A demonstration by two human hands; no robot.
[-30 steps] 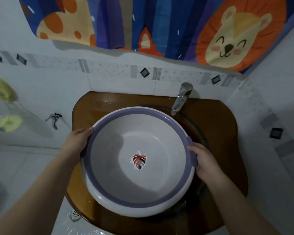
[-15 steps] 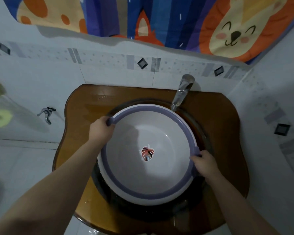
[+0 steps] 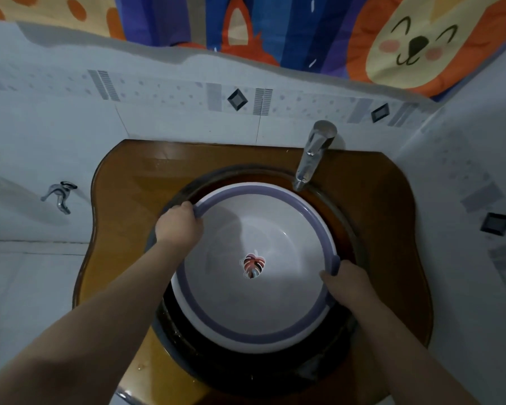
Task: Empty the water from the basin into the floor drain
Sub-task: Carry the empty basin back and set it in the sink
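A round white basin (image 3: 275, 305) with a purple rim and a leaf picture on its bottom sits low inside the dark glass sink bowl (image 3: 278, 372). My left hand (image 3: 178, 226) grips the basin's rim at its upper left. My right hand (image 3: 348, 285) grips the rim at the right side. The basin's inside looks pale and smooth; I cannot tell whether water is in it. No floor drain shows in this view.
The sink is set in a brown glass counter (image 3: 123, 182) against a tiled wall. A chrome faucet (image 3: 311, 153) overhangs the basin's far right rim. A small wall tap (image 3: 59, 195) sticks out at the left. A cartoon-animal curtain (image 3: 275, 27) hangs above.
The basin has moved away from me and down into the sink bowl, with both hands still on its rim. My view has tilted lower over the sink.
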